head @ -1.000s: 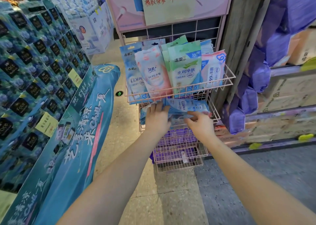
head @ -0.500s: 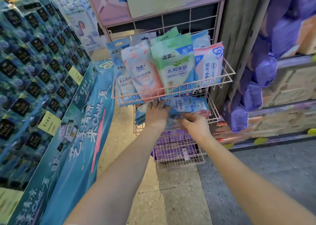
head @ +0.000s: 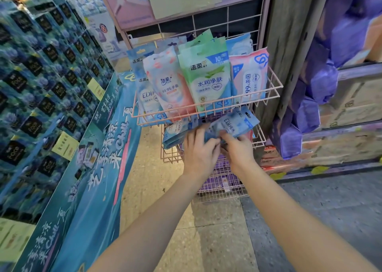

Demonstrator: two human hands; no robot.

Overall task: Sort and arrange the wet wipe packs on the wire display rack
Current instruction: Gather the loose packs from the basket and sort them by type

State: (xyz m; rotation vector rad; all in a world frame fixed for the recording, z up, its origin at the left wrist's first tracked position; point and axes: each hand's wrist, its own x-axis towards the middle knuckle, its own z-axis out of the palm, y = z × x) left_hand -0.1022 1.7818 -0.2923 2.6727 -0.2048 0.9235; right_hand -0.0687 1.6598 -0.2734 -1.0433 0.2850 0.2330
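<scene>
A pink wire display rack (head: 275, 89) holds upright wet wipe packs in its top basket: a blue EDI pack (head: 144, 98), a pink-and-white pack (head: 169, 81), a green pack (head: 208, 77) and a pink 99% pack (head: 250, 77). In the middle basket (head: 259, 139) lie several light-blue EDI packs. My left hand (head: 199, 151) and my right hand (head: 237, 149) together grip a bundle of blue EDI packs (head: 233, 123) at that basket's front, tilted up to the right. More blue packs (head: 173, 133) lie to the left of my hands.
A lower basket (head: 219, 187) holds purple packs. A tall blue-green promotional stand (head: 99, 147) with stacked dark boxes (head: 41, 75) runs along the left. Purple bags (head: 322, 81) hang on the right beside a wooden post (head: 289, 44). Tiled floor (head: 217, 230) lies below.
Both hands have drawn together at the middle basket, and the blue bundle is now lifted and tilted up to the right. The view has shifted closer.
</scene>
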